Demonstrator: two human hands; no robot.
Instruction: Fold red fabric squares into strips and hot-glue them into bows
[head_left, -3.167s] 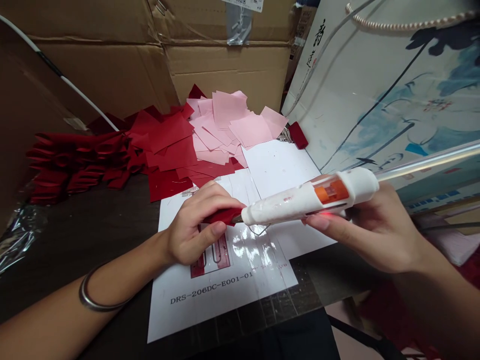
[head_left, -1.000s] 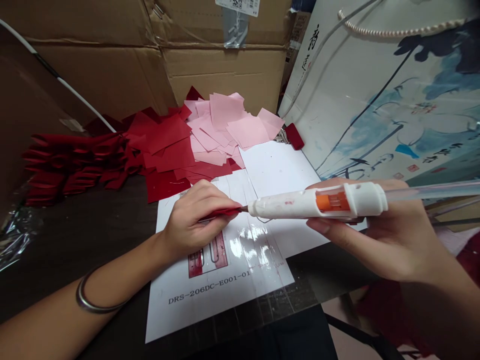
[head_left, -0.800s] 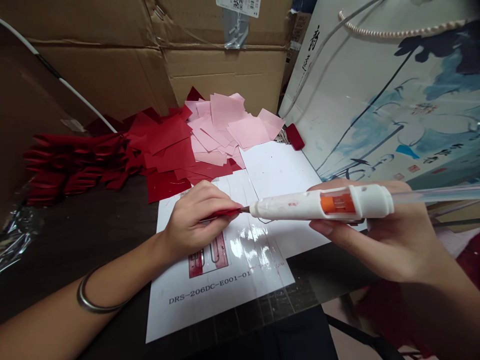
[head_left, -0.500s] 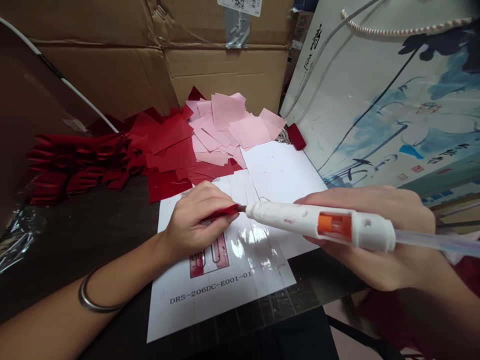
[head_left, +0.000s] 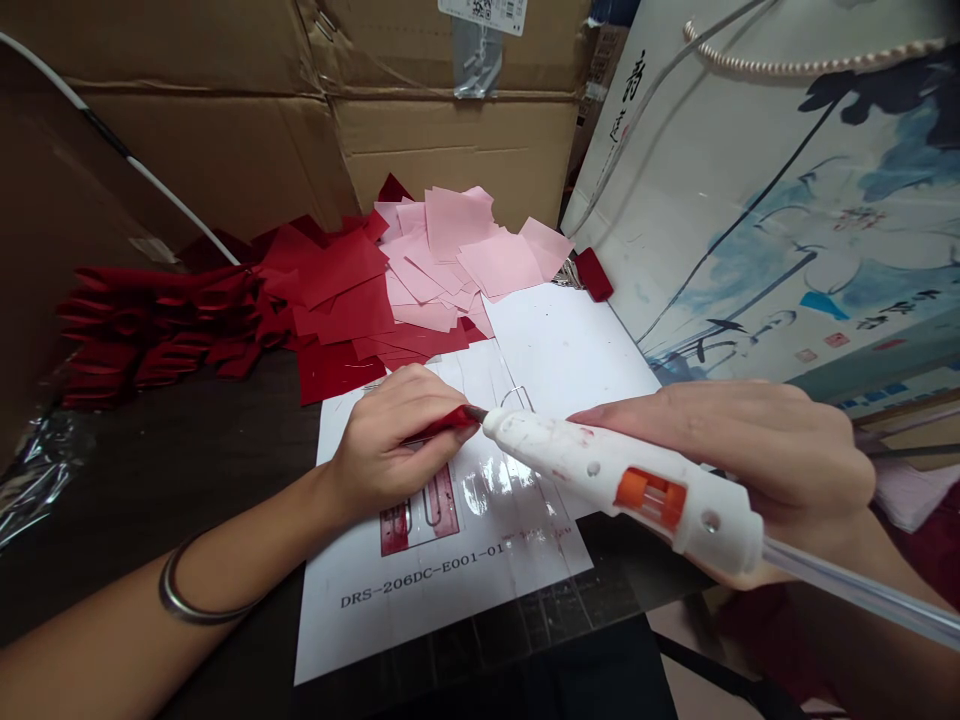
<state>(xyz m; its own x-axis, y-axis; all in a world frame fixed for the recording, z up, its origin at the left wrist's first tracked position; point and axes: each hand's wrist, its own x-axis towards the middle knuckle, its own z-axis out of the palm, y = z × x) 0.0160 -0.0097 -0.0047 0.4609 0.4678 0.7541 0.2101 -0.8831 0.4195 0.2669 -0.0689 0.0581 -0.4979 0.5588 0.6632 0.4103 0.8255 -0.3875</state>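
Observation:
My left hand (head_left: 401, 435) pinches a folded piece of red fabric (head_left: 442, 424) above the printed white sheet. In my right hand (head_left: 735, 450) is a white hot glue gun (head_left: 592, 460) with an orange part in a side window and a clear glue stick (head_left: 862, 585) at its back. The gun's dark nozzle tip meets the edge of the red piece at my left fingertips. Beneath both hands lies the printed sheet (head_left: 375, 640), streaked with shiny strands. A bent wire (head_left: 517, 390) shows just behind the nozzle.
Loose red squares (head_left: 345, 280) and pink squares (head_left: 457, 220) lie heaped behind my left hand. Folded red pieces (head_left: 157, 330) are stacked at the left. A cardboard box (head_left: 450, 140) stands at the back, and a painted panel (head_left: 750, 220) leans on the right.
My right hand has tilted the glue gun, its rear end swinging lower and toward me. The nozzle has shifted slightly left along the red piece. My left hand stays nearly still.

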